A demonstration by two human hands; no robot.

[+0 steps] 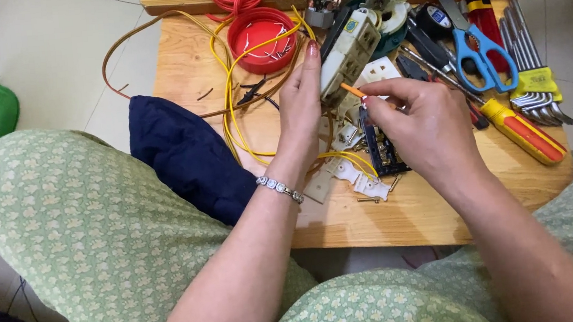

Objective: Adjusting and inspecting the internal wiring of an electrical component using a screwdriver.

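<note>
While left hand (pixel 300 104) grips socket module (pixel 348 50) — right hand (pixel 416 125) pinches orange wire (pixel 352 90) beside it

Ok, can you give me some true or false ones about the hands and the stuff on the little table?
1. The left hand holds a white socket block. True.
2. The right hand holds the scissors. False: it pinches a thin orange piece; the blue-handled scissors lie on the table.
3. The red lid has bits of wire in it. True.
4. The yellow wires are all off the table. False: they loop across the tabletop by the left hand.
5. A dark blue cloth lies at the table's left edge. True.
</note>
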